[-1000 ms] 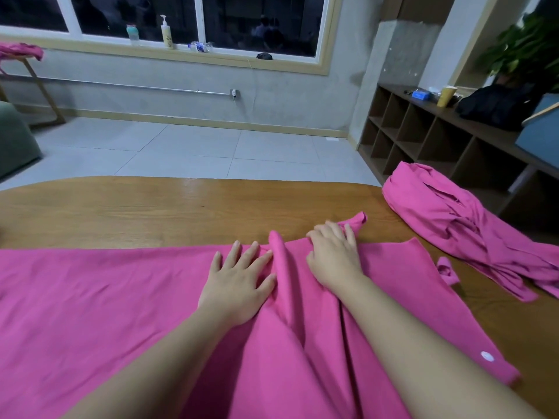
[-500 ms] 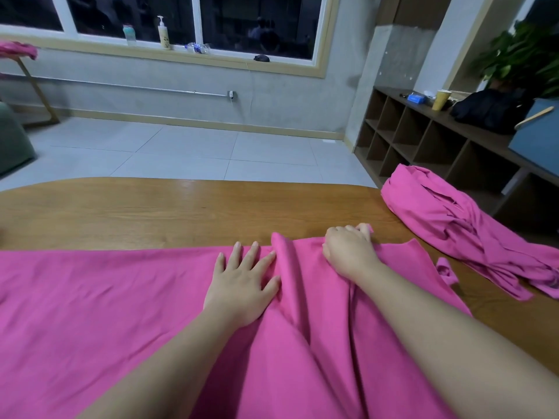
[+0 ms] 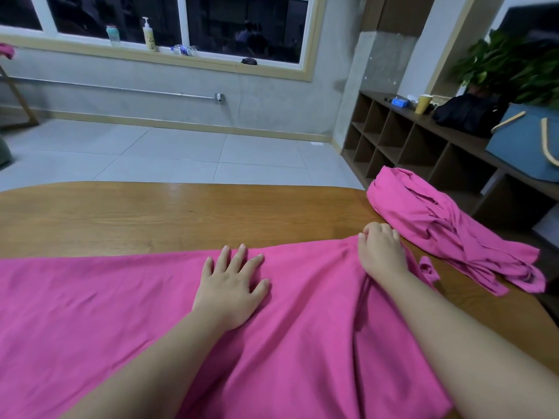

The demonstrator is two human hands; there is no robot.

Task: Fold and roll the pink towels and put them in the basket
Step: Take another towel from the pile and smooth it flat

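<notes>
Spanning the lower frame, a wooden table (image 3: pixel 181 213) with a rounded far edge stands on grey floor tiles; dark windows run along the top, cubby shelving (image 3: pixel 393 140) at right. No writing legible. Spread pink towel (image 3: pixel 90 313) covers the near table, smooth at left, creased at right. Left hand (image 3: pixel 231 290) lies flat on it, fingers splayed; right hand (image 3: pixel 381 251) pinches its far edge. Crumpled second towel (image 3: pixel 438 225) lies at right, apart.

An office-like common room. A wooden table (image 3: pixel 181 213) stands near; cubby shelving (image 3: pixel 393 140) lines the right wall, a wide window (image 3: pixel 242 25) far.
</notes>
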